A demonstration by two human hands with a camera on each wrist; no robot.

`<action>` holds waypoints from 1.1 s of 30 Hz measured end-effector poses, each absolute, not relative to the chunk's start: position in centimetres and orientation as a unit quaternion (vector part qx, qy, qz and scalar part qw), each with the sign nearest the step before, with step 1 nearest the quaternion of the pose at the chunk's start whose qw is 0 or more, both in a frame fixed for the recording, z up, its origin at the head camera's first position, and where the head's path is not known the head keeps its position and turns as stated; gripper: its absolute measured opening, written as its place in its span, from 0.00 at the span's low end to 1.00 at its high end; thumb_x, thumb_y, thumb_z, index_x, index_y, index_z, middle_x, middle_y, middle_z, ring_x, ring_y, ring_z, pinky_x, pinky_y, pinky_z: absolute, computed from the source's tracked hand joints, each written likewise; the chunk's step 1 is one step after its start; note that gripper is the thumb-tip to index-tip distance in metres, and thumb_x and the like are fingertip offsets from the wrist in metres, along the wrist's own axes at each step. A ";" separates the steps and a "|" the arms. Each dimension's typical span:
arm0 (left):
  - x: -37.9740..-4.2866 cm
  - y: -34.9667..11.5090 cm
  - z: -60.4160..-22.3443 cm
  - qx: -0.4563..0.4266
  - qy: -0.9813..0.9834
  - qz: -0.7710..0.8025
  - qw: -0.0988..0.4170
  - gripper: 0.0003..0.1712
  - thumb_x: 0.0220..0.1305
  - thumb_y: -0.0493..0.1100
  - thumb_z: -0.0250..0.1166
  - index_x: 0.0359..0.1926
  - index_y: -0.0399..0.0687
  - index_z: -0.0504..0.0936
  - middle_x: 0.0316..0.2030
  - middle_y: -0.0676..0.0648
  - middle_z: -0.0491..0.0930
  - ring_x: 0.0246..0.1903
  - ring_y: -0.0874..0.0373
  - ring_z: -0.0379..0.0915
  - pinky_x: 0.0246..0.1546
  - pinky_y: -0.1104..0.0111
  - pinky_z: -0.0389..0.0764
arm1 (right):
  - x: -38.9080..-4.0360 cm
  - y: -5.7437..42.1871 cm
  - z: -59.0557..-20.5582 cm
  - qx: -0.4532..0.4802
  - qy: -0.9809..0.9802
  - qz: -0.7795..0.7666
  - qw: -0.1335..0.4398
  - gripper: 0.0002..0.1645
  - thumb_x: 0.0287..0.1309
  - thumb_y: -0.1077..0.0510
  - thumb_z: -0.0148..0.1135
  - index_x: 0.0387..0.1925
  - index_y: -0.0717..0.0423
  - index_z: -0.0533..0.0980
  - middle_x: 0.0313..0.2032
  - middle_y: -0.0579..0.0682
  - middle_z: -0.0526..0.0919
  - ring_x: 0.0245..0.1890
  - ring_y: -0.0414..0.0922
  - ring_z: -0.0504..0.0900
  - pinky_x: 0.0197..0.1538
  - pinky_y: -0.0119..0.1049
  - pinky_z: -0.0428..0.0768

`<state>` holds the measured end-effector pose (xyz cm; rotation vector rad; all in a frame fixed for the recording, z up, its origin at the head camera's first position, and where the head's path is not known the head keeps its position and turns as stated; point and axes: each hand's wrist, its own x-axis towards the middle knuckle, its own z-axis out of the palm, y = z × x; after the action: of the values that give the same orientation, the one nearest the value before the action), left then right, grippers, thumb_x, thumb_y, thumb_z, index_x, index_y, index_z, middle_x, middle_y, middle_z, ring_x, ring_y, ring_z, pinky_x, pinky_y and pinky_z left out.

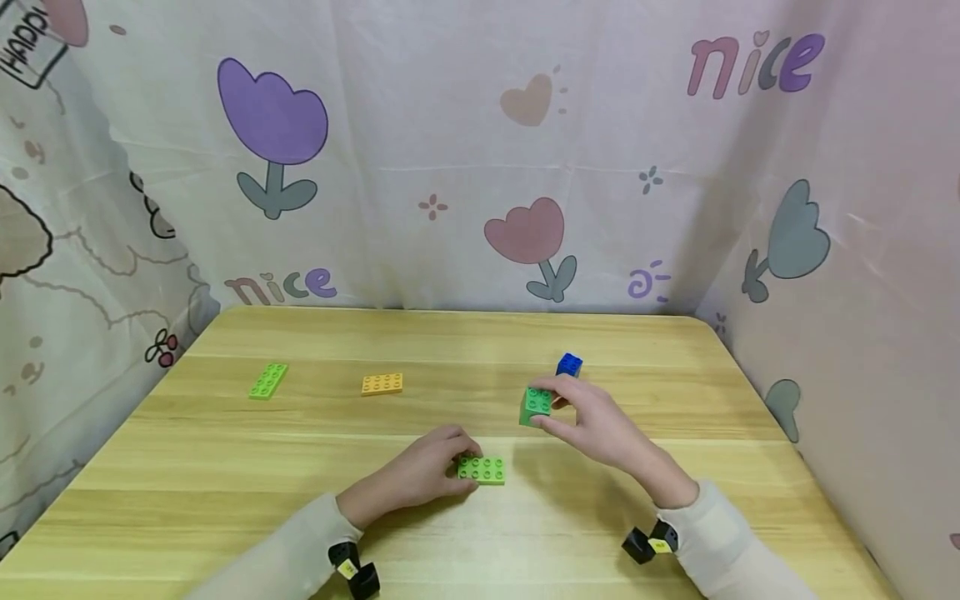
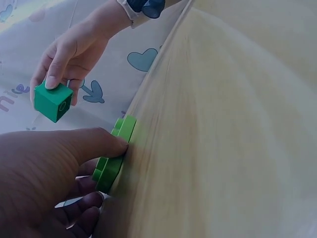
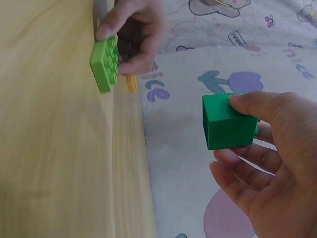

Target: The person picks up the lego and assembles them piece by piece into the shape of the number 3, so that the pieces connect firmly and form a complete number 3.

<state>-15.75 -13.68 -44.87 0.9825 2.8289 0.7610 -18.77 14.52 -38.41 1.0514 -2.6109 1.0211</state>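
Note:
My left hand (image 1: 423,468) pinches the left end of a flat lime green building brick (image 1: 489,471) low at the table's middle, thumb on the near side and fingers on the far side. Its two rows of studs face up. Held in my right hand (image 1: 600,421) is a darker green square brick (image 1: 536,402), raised above the tabletop between thumb and fingers. The right wrist view shows this green brick (image 3: 229,121) with its smooth sides and the thumb on one face. Just behind the right hand stands a blue brick (image 1: 569,364), its lower part hidden by the fingers.
A flat yellow-orange brick (image 1: 382,383) lies farther back on the wooden table (image 1: 225,500), left of centre. Another flat lime green brick (image 1: 268,381) lies at the far left. Patterned cloth (image 1: 420,100) hangs behind the table and along both sides.

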 end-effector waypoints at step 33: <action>-15.9 -13.9 -45.2 0.319 0.908 0.268 0.029 0.19 0.58 0.50 0.72 0.49 0.50 0.82 0.44 0.55 0.75 0.41 0.64 0.70 0.45 0.67 0.75 | -17.4 11.5 -41.2 0.414 -0.843 0.343 0.007 0.23 0.60 0.55 0.68 0.56 0.54 0.74 0.48 0.43 0.80 0.43 0.38 0.78 0.47 0.35 0.80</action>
<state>-15.90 -13.91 -45.16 0.9852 2.8030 0.8274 -17.36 11.50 -41.15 1.2942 -2.6374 1.0716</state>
